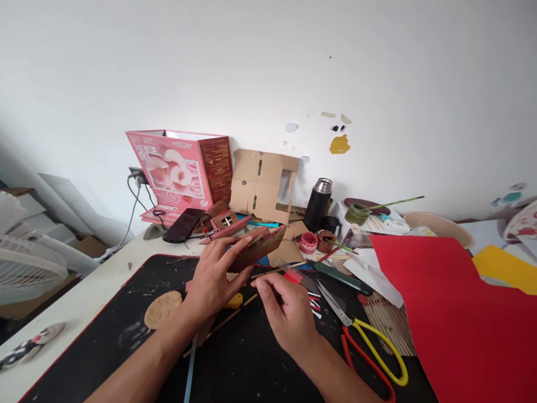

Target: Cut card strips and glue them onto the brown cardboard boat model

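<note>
Right hand point(289, 313) low; left hand point(213, 277) tilts cardboard piece point(258, 246) up-right.

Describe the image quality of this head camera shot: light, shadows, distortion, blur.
Head view: soft, even daylight, with the white wall bright but no harsh glare; only faint shadows under the left hand and right hand on the black mat; wide-angle distortion bends the table edges, and the fan and red sheet stretch toward the sides; the centre is fairly sharp, the small painted cardboard piece slightly soft.

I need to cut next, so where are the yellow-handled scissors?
In the head view, the scissors lie on the black mat, just right of the right hand and beside the red paper sheet.
</note>
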Motion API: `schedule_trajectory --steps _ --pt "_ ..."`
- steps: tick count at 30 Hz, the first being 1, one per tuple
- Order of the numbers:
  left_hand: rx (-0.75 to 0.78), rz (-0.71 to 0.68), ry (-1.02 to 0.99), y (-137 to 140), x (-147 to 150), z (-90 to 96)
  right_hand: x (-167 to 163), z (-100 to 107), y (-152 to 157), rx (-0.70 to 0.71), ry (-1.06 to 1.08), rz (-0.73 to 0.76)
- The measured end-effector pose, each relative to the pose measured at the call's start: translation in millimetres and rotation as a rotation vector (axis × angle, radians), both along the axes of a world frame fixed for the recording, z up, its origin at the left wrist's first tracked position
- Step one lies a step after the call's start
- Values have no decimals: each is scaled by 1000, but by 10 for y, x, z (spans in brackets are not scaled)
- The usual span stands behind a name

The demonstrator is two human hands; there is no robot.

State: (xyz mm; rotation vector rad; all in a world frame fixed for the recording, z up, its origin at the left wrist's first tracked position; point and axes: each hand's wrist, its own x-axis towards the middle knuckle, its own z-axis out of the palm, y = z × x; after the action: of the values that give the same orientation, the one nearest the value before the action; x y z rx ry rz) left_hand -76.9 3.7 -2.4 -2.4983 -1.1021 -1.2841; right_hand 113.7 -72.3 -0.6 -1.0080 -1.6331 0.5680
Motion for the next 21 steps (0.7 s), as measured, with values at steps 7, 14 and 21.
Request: schedule_trajectory --steps 7,14,21 --pt "-8 28 17 -21 -4 1 6 1 -8 9 -19 -18" --pt "3 27 7 -10 -16 12 2 -15 0 14 -16 -23" --pt "-27 21 3 -22 -13 -3 5 -9 2 2 -20 -33"
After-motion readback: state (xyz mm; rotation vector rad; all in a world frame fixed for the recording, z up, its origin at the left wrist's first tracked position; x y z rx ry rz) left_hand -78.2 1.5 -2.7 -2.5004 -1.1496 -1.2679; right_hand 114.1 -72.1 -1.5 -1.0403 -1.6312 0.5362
